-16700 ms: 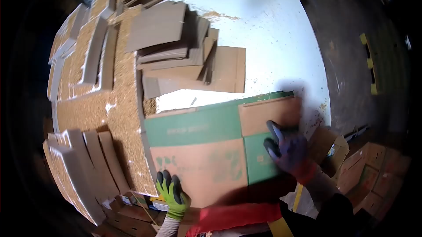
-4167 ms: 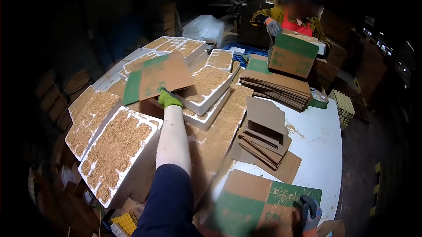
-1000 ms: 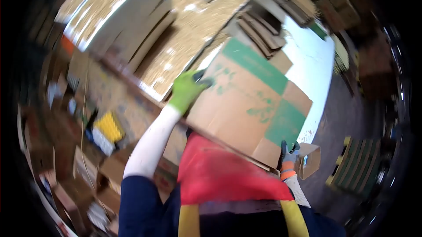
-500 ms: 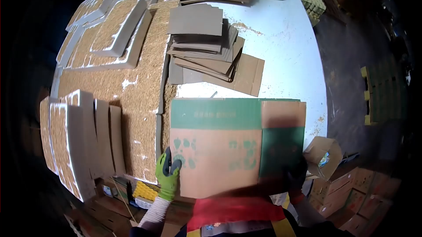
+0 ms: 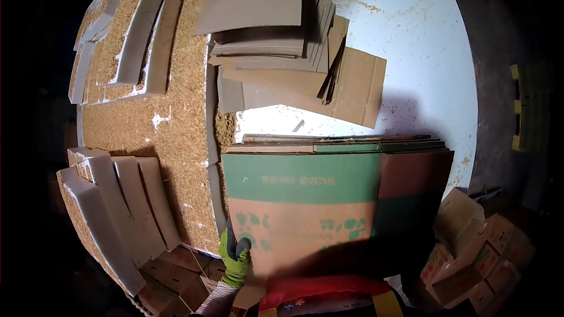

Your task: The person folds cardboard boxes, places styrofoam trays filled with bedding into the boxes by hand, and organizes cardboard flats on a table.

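A flat folded carton, brown with green bands and green printing, lies in front of me with more flat cartons beneath its far edge. My left hand, in a green and black glove, grips its lower left edge, the thumb on top. My right hand is lost in the dark shadow at the carton's right side, so its fingers cannot be made out. Beyond the carton, a pile of smaller brown cardboard pieces rests on the white tabletop.
White foam boxes topped with sawdust-like material stand at the far left. More foam boxes stand upright at the near left. Open cartons are below the table's right side. A pallet lies on the floor at right.
The view has moved closer and shifted. The carton now sits on other flat cartons that show along its far edge. My left hand still grips its left edge; my right hand has gone into shadow.
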Demonstrator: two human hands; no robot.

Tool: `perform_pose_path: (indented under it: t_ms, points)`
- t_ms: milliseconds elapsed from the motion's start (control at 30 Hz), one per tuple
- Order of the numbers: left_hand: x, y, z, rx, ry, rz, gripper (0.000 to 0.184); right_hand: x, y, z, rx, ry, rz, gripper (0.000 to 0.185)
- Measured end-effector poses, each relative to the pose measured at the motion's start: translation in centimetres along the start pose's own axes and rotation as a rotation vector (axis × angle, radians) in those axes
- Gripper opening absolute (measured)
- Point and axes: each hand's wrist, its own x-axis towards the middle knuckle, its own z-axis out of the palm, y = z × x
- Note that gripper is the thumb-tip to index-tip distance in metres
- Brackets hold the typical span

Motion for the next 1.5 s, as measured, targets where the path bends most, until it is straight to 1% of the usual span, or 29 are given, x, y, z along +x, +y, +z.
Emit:
perform_pose_path:
  t_ms: [67,100,167,200,233,300,333,400,533,633,667,700,733,767,833,867,933,1000,1033,1067,1100,1133,1167,1200,1267,1333,1400,1467,1500]
  points:
    - [0.0,-0.1,0.4,-0.06,0.055,0.037,0.066,-0.4,0.5,-0.3,0.188,0.017,0.093,0.081]
    - [0.1,0.1,0.3,-0.064,0.058,0.034,0.066,-0.4,0.9,-0.7,0.184,0.014,0.09,0.081]
    - [0.3,0.5,0.0,-0.052,0.049,0.075,0.063,-0.4,1.8,-1.7,-0.207,-0.077,-0.091,0.082]
    - [-0.1,0.6,-0.2,-0.061,0.048,0.074,0.063,-0.3,1.5,-1.3,-0.215,-0.073,-0.094,0.082]
    - [-0.4,0.6,-0.1,-0.151,0.056,0.042,0.063,-0.2,1.3,-1.0,-0.122,-0.072,-0.05,0.083]
    - [-0.3,0.9,0.2,-0.268,0.055,-0.012,0.063,-0.7,1.5,-1.1,-0.099,-0.032,-0.079,0.08]
    - [-0.2,1.0,0.4,-0.322,0.064,0.033,0.063,-0.7,1.5,-1.1,-0.094,-0.014,-0.094,0.079]
    - [-0.5,0.1,0.1,-0.265,0.052,0.056,0.062,-1.1,1.7,-1.2,-0.091,0.018,-0.115,0.076]
    - [-0.6,0.5,0.1,-0.33,0.08,0.069,0.056,-1.3,2.5,-1.8,-0.061,0.073,-0.154,0.071]
    - [-0.6,-0.4,-1.3,-0.109,0.087,0.215,0.055,-0.6,2.4,-2.2,0.036,0.107,-0.162,0.068]
    - [-0.4,2.0,-2.7,-0.09,0.063,0.278,0.058,-0.1,1.8,-2.8,0.082,0.118,-0.164,0.067]
    - [-0.6,3.5,-3.3,-0.19,0.057,0.255,0.061,0.3,0.0,-3.1,0.105,0.117,-0.196,0.065]
    - [-0.6,4.7,-4.1,-0.291,0.063,0.238,0.063,2.1,-3.0,-4.2,-0.308,0.032,-0.531,0.061]
    - [0.4,6.0,-5.7,-0.409,0.02,0.184,0.065,3.2,-4.4,-4.1,-0.273,0.018,-0.507,0.058]
    - [3.6,8.4,-9.5,-0.563,-0.003,0.084,0.07,7.0,-10.5,-2.4,-0.036,-0.21,-0.248,0.049]
    - [6.2,9.0,-11.1,-0.667,0.034,0.216,0.073,8.7,-12.5,-1.0,0.107,-0.232,-0.189,0.044]
    - [11.8,10.7,-16.0,-0.542,0.069,0.31,0.08,15.1,-14.9,2.7,-0.25,-0.224,-0.702,0.035]
    - [14.4,15.7,-21.7,-0.007,0.397,0.327,0.085,19.9,-20.1,8.2,-0.488,-0.12,-1.171,0.031]
    - [14.9,17.4,-23.4,-0.055,0.619,0.509,0.084,21.8,-23.0,12.1,-0.299,-0.155,-1.105,0.031]
    - [15.2,18.4,-24.9,-0.279,0.712,0.805,0.076,23.1,-25.9,17.0,0.342,-0.367,-0.645,0.031]
    - [12.9,20.5,-25.9,-0.487,0.72,0.829,0.071,23.8,-29.0,21.4,0.751,-0.416,-0.391,0.031]
    - [10.5,21.7,-26.1,-0.695,0.714,0.84,0.067,24.3,-31.3,24.9,0.988,-0.433,-0.261,0.032]
    - [8.9,20.6,-25.3,-0.619,0.75,0.863,0.063,27.5,-32.1,29.9,0.908,-0.374,-0.359,0.039]
    - [7.2,18.9,-23.7,-0.571,0.737,0.837,0.061,27.7,-34.3,33.7,0.868,-0.454,-0.376,0.047]
    - [4.4,15.1,-19.7,-0.5,0.662,0.729,0.056,27.2,-38.2,42.8,0.883,-0.294,-0.444,0.045]
    - [2.8,11.9,-15.7,-0.416,0.451,0.634,0.05,19.7,-43.4,47.2,0.997,-0.171,-0.447,0.041]
    - [0.6,9.3,-10.9,-0.563,0.351,0.365,0.045,16.5,-45.8,51.9,0.905,-0.057,-0.416,0.041]
    - [-1.6,7.5,-8.3,-0.466,0.278,0.288,0.041,14.6,-47.1,55.6,0.896,-0.113,-0.345,0.048]
    - [-2.1,6.0,-7.2,-0.463,0.272,0.289,0.041,14.3,-46.5,57.5,0.953,-0.245,-0.399,0.049]
